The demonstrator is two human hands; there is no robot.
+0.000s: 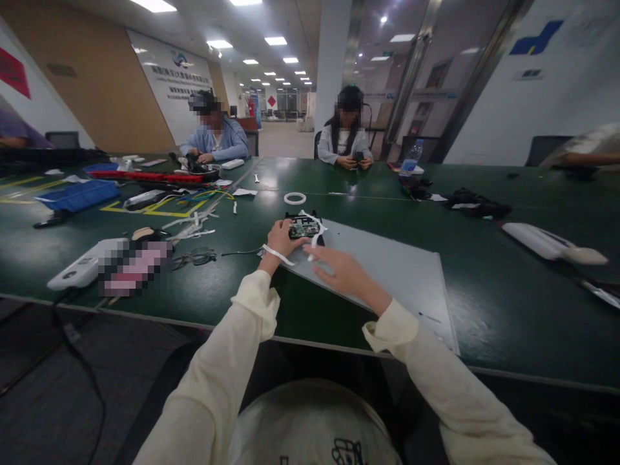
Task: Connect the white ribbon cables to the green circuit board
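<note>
Board (305,230) gripped by the left hand (285,239) at the grey panel's (387,258) edge.
Whether tape (314,241) is pinched by the right hand (341,268) cannot be told; on the wall sign (177,74), "大数据" can be read.

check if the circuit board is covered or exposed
Exposed: the circuit board shows its green face beside the left hand.

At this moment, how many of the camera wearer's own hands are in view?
2: the left hand, at the circuit-board device, and the right hand, over the near left part of the gray panel.
</note>
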